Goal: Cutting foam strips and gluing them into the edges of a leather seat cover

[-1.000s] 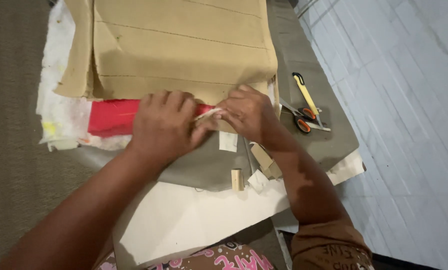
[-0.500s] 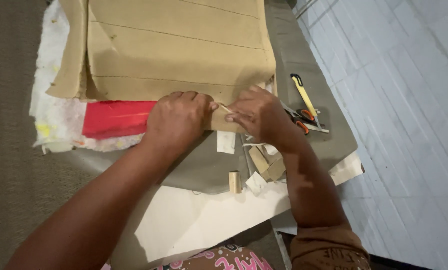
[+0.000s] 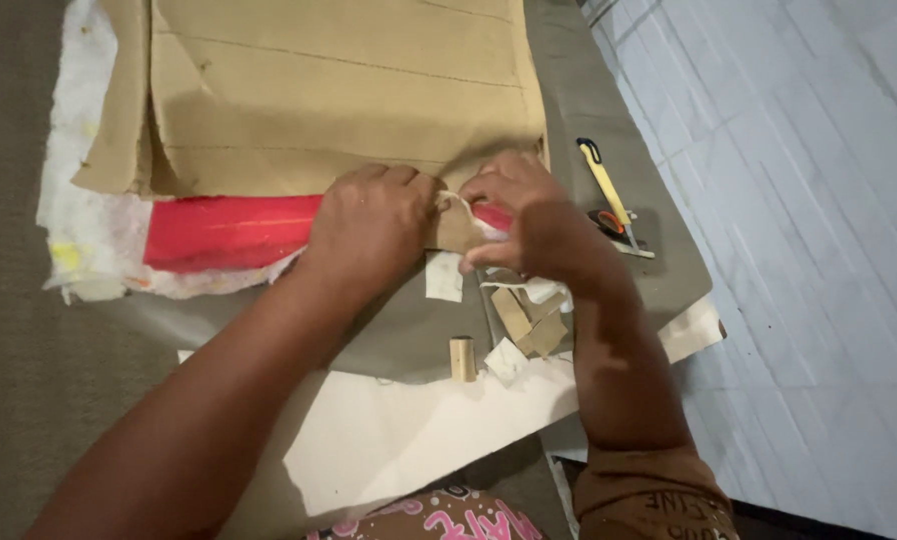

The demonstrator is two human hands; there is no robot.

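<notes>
A thin off-white strip of tape or string [image 3: 456,200] arches between our two hands, just above a small tan cardboard piece [image 3: 456,232] that sits at the lower edge of a large tan corrugated cardboard sheet [image 3: 339,90]. Our left hand [image 3: 369,225] is curled knuckles-up over the left end of the small piece, its grip closed on the strip and the card beneath; we cannot tell exactly which fingers do the pinching. Our right hand [image 3: 529,225] holds the other end, thumb and fingers pressed together on the strip and on a scrap of white paper.

We judge the work to be partway along: the strip is lifted and not yet laid flat, so the small piece does not look fastened yet.

A long red sheet [image 3: 231,232] runs from under our left hand out to the left, and a red tip shows again by our right fingers. Beneath it lies ragged white padding [image 3: 84,230] with yellow marks. All of this rests on a grey-brown mat [image 3: 409,330] on the floor.

Nearer to us lie offcuts: a white paper square [image 3: 445,276], several tan cardboard scraps [image 3: 525,322], and a short cardboard tube [image 3: 463,359] standing upright. A wide pale sheet of board [image 3: 409,440] lies closest to us.

To the right, a yellow-handled utility knife [image 3: 606,182] and scissors with red-and-black handles [image 3: 619,228] rest well apart from our hands, beside pale grey floor tiles [image 3: 799,250].
</notes>
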